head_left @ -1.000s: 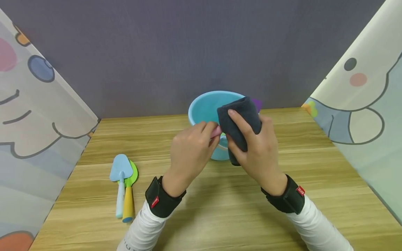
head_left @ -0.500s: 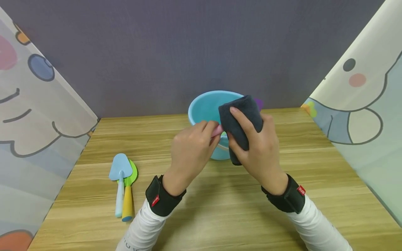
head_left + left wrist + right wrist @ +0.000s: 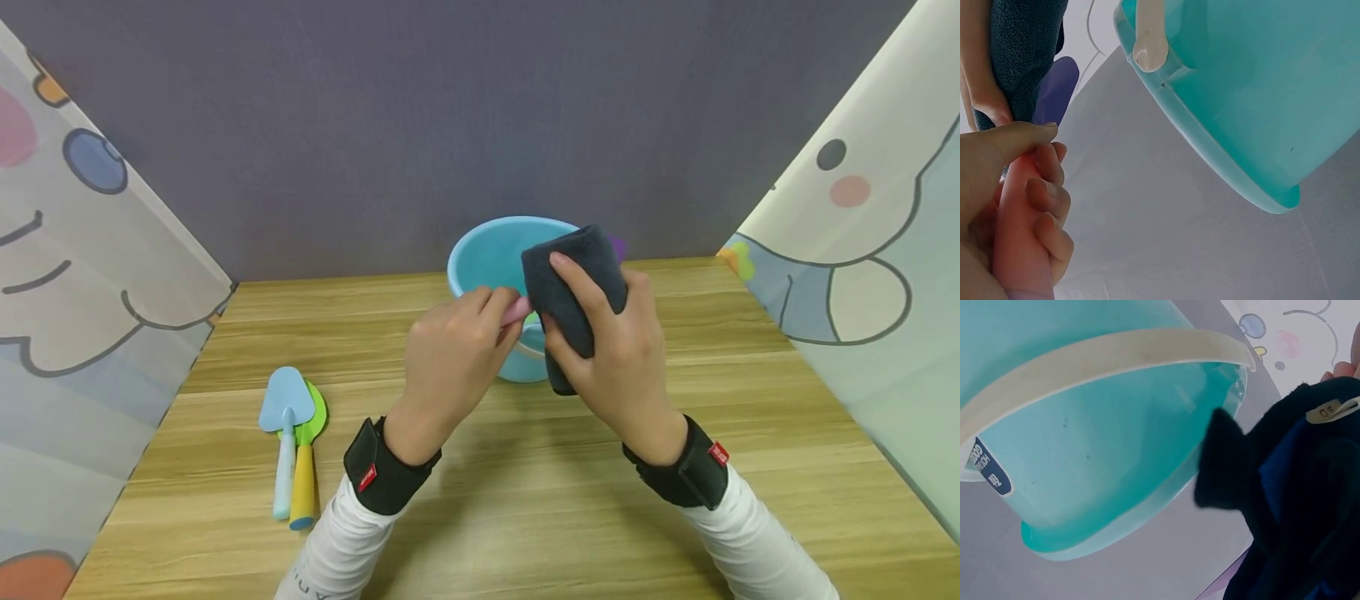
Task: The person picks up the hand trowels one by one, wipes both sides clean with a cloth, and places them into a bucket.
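Note:
My left hand (image 3: 457,350) grips the pink handle (image 3: 1019,231) of a toy shovel, fingers curled round it. The shovel's purple blade (image 3: 1060,90) shows past the cloth; the rest of it is hidden. My right hand (image 3: 618,358) holds a folded dark grey cloth (image 3: 570,292) wrapped over the shovel's head, with thumb and fingers pressing from either side. In the right wrist view a pale tag (image 3: 1324,412) shows on the cloth. Behind both hands stands a light blue bucket (image 3: 480,258), its pale handle (image 3: 1116,353) lying across the front.
On the table's left lie a light blue toy shovel (image 3: 287,400) and, partly under it, a green one with a yellow handle (image 3: 303,483). A dark grey panel (image 3: 480,125) rises at the back. Cartoon-printed panels (image 3: 862,250) stand on both sides of the wooden table (image 3: 750,400).
The cloth and right hand have shifted very slightly up and to the right. Both hands keep their hold; the bucket and the other shovels stay in place.

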`<state>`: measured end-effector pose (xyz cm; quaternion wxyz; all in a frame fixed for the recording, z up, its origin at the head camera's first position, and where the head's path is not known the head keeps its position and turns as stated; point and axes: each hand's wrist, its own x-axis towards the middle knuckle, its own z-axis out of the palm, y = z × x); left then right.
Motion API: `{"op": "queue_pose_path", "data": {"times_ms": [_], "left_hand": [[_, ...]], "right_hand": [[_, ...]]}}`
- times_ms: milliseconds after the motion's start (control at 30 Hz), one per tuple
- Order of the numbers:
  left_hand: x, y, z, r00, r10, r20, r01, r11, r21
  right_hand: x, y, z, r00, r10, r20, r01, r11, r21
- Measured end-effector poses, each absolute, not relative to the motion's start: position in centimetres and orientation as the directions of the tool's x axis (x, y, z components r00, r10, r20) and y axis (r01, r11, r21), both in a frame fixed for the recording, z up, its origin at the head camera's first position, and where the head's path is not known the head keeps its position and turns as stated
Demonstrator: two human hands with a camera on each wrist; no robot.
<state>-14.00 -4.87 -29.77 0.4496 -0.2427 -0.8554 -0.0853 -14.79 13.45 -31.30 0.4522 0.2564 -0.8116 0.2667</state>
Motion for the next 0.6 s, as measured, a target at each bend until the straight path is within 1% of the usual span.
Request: {"op": "queue_pose_path", "data": {"times_ms": [200, 600], "left_hand": [[-13.93, -4.9, -29.73, -0.467, 0.347, 0.813, 0.505, 0.86, -0.077], [-13.81, -4.94, -29.58, -0.442, 0.359, 0.822, 0.52, 0.849, -0.091]], "right_hand": [[-14.61, 13.68, -30.99, -0.495, -0.141, 0.858, -0.646, 0.719, -0.255], [-14.57, 14.14, -30.63, -0.49, -0.108, 0.865, -0.629, 0.731, -0.265]]}}
